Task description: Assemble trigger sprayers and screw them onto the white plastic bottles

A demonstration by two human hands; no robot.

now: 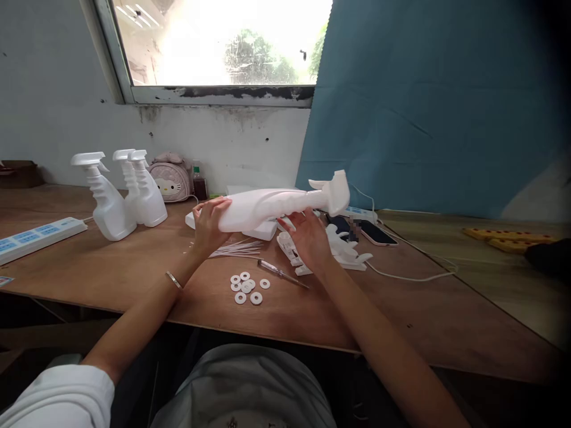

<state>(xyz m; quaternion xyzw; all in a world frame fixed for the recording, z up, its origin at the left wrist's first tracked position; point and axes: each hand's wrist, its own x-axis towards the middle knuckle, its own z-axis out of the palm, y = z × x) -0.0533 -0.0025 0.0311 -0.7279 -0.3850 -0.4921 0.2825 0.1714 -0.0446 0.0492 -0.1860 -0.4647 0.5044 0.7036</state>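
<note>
- Apparently the step in hand is handling an assembled spray bottle (259, 208), held lengthwise above the bench (303, 321), its trigger head (339, 193) toward the right.
- The left hand (209, 223) is clamped around the bottle's base end.
- The right hand (308, 236) is beneath the neck, fingers partly spread; whether it grips or merely steadies, I cannot tell.
- Below lie loose white washers (250, 284), a screwdriver (281, 272) and thin white tubes (238, 248); white trigger parts (341, 248) are heaped just beyond the right wrist.
- Three similar bottles (132, 199) stand upright at the left.
- Any next move likely calls for a firm left hold and support near the neck, since the head overhangs.
</note>
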